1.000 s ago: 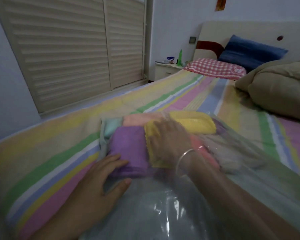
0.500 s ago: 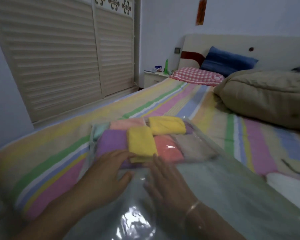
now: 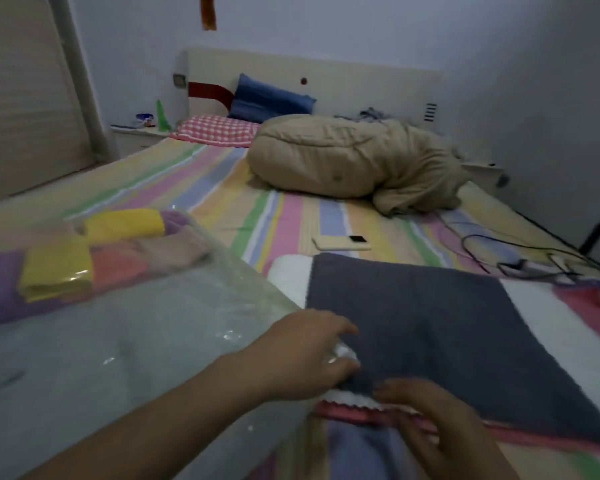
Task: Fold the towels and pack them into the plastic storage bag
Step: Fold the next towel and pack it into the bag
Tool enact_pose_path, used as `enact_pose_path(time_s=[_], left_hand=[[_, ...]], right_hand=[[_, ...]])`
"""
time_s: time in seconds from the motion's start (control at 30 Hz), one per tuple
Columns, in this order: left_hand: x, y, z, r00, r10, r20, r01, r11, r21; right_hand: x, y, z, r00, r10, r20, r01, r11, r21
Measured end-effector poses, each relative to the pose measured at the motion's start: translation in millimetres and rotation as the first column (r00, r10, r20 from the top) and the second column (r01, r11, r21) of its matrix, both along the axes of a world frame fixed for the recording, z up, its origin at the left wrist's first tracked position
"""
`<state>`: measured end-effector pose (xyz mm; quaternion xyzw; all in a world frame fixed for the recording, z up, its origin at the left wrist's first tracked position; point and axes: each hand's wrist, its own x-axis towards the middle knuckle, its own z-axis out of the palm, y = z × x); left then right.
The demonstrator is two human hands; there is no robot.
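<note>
**Both hands at the near edge of the grey towel**

The right hand (image 3: 444, 427) lies nearest, fingers curled at the near edge of the flat dark grey towel (image 3: 430, 327); whether it grips, I cannot tell. Just left, the left hand (image 3: 309, 358) pinches that corner. Left of both spreads the clear plastic storage bag (image 3: 118, 341), with folded pastel towels (image 3: 59, 268) at its far end. Beyond the hands sits a tan bundled quilt (image 3: 354, 157).
</note>
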<state>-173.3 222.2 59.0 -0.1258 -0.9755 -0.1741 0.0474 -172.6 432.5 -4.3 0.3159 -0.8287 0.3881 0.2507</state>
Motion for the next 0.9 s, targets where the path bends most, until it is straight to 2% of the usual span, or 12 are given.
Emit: enact_pose_path(time_s=[0.07,0.17,0.23,0.37,0.5,0.6,0.67,0.77,0.87,0.9], left_hand=[[-13.4,20.8,-12.9,1.000,-0.010,-0.017,0.008,0.995,-0.096],[-31.1,27.8,-35.2,1.000,-0.031,0.003,0.030,0.965,-0.261],[-37.3,22.6,-45.9,0.999,0.014,0.044,-0.001,0.957,-0.289],[-32.4,16.2,-51.0,0.990,0.080,0.117,-0.051,0.970,-0.236],[-9.6,18.4,-40.2,0.954,0.030,0.297,0.073,0.941,-0.330],[-2.7,21.2,-33.3,0.936,0.050,0.349,0.081,0.932,-0.352],[-9.2,26.7,-36.2,0.960,0.076,0.268,0.021,0.940,-0.340],[-23.4,44.8,-40.1,0.992,0.103,0.068,-0.072,0.931,-0.359],[-39.5,52.7,-48.1,0.987,0.101,-0.129,-0.137,0.940,-0.312],[-43.4,51.9,-47.4,0.981,0.122,-0.153,-0.162,0.944,-0.286]], right_hand=[[-38.1,44.3,-4.5,1.000,0.031,0.005,-0.031,0.975,0.220],[-66.6,74.2,-12.9,1.000,-0.006,0.010,0.002,0.937,0.349],[-69.5,81.2,-17.6,0.999,-0.022,0.037,0.004,0.902,0.431],[-78.1,87.9,-21.5,0.993,-0.072,0.093,0.019,0.880,0.474],[-87.1,88.7,-23.1,0.996,-0.061,0.062,0.026,0.887,0.461],[-94.7,87.8,-22.5,0.995,-0.052,0.088,0.011,0.912,0.410],[-97.7,86.2,-21.2,0.995,-0.071,0.065,0.040,0.920,0.391],[-101.7,81.8,-18.9,0.991,-0.112,0.080,0.074,0.923,0.378],[-105.0,80.6,-21.0,0.991,-0.119,0.053,0.091,0.923,0.375],[-104.5,81.8,-21.7,0.994,-0.110,0.026,0.091,0.915,0.392]])
